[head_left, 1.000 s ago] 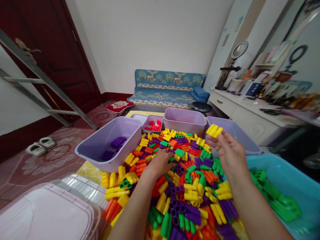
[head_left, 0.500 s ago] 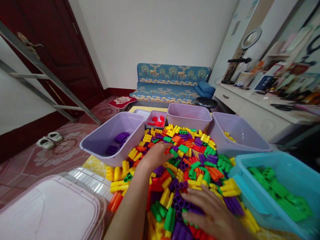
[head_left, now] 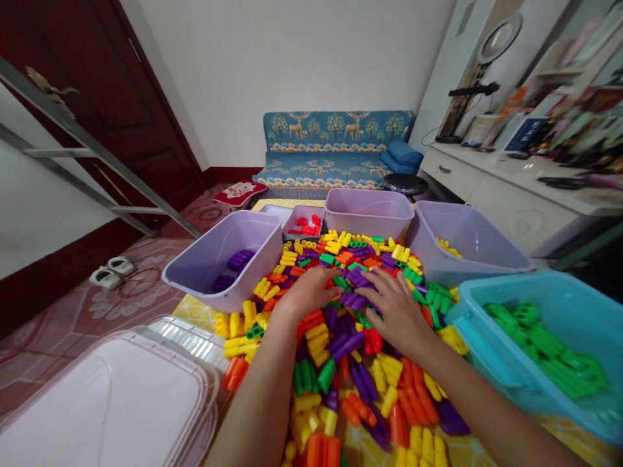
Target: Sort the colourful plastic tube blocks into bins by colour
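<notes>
Reaching among purple ridged plastic pieces [head_left: 354,300] within the multicoloured heap [head_left: 317,344] on the yellow-patterned desk [head_left: 196,314], left hand [head_left: 311,289] and right hand [head_left: 400,314] loosely bent; cannot tell whether gripping any. Could scatter neighbours by raking through loosely stacked layers.

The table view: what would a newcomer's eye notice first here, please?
Most striking is the heap of bright yellow, purple, green and orange plastic pieces spread across the middle, with the left hand and right hand over it. Next comes the turquoise tub at the right, holding green pieces. Behind the tubs, a blue sofa with deer and trees stands against the white wall.
</notes>
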`<state>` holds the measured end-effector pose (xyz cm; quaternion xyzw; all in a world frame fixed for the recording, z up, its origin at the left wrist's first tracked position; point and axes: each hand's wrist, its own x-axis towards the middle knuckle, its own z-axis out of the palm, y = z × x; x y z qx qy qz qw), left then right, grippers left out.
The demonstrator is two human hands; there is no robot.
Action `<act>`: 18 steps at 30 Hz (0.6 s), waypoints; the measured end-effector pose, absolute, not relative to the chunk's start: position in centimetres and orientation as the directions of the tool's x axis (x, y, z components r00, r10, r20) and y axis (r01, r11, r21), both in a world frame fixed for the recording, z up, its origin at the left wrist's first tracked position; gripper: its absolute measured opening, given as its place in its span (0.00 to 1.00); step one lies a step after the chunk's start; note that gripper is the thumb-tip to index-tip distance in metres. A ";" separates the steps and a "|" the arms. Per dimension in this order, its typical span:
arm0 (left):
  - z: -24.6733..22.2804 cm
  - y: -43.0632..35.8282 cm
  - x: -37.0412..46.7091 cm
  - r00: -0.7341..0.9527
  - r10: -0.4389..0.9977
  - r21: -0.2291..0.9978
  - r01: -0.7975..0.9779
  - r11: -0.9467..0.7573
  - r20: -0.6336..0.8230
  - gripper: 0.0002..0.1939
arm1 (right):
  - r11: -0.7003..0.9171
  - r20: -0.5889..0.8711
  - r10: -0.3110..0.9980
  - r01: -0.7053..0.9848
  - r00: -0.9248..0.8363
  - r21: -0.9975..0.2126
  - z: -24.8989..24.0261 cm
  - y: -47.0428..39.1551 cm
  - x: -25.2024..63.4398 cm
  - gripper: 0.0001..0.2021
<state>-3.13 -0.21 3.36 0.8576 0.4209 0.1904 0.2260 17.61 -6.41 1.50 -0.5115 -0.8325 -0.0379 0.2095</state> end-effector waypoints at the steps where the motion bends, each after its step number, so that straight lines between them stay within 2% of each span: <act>1: 3.5 -0.3 -3.1 0.571 0.809 0.545 0.637 -0.545 0.141 0.21 | 0.432 0.409 0.849 0.885 -0.335 -0.172 1.6 -6.4 17.7 0.18; 3: 4.3 -0.5 -3.2 0.542 0.819 0.541 0.639 -0.547 0.188 0.19 | 0.457 0.459 0.827 0.864 -0.325 -0.213 2.0 -7.7 17.5 0.20; 5: 5.6 -1.0 -3.3 0.475 0.833 0.541 0.639 -0.548 0.283 0.17 | 0.613 0.490 0.740 0.761 -0.461 -0.210 2.3 -10.7 16.6 0.20; 6: 6.4 -1.4 -3.4 0.427 0.837 0.544 0.637 -0.546 0.341 0.16 | 0.723 0.469 0.661 0.664 -0.586 -0.190 2.3 -12.5 15.9 0.20; 8: 8.0 -2.2 -3.6 0.357 0.827 0.559 0.614 -0.558 0.434 0.16 | 0.912 0.447 0.399 0.396 -0.800 -0.106 1.9 -15.9 14.4 0.16; 9: 8.7 -2.6 -3.6 0.333 0.819 0.570 0.595 -0.567 0.467 0.15 | 0.956 0.416 0.281 0.288 -0.865 -0.048 1.4 -17.2 13.5 0.13; 11: 9.8 -3.5 -3.4 0.306 0.808 0.588 0.563 -0.581 0.504 0.15 | 0.983 0.370 0.175 0.183 -0.912 -0.014 0.3 -18.7 12.0 0.11; 13: 10.4 -4.3 -3.2 0.315 0.800 0.598 0.538 -0.594 0.511 0.14 | 0.972 0.342 0.233 0.224 -0.910 -0.065 -0.6 -18.7 10.7 0.10; 15: 10.5 -5.1 -3.1 0.344 0.796 0.597 0.531 -0.602 0.497 0.13 | 0.938 0.277 0.348 0.331 -0.896 -0.106 -1.1 -17.5 9.9 0.10; 18: 10.2 -6.2 -3.6 0.348 0.813 0.588 0.565 -0.579 0.467 0.12 | 0.871 0.274 0.487 0.483 -0.829 -0.086 -0.8 -14.4 9.6 0.09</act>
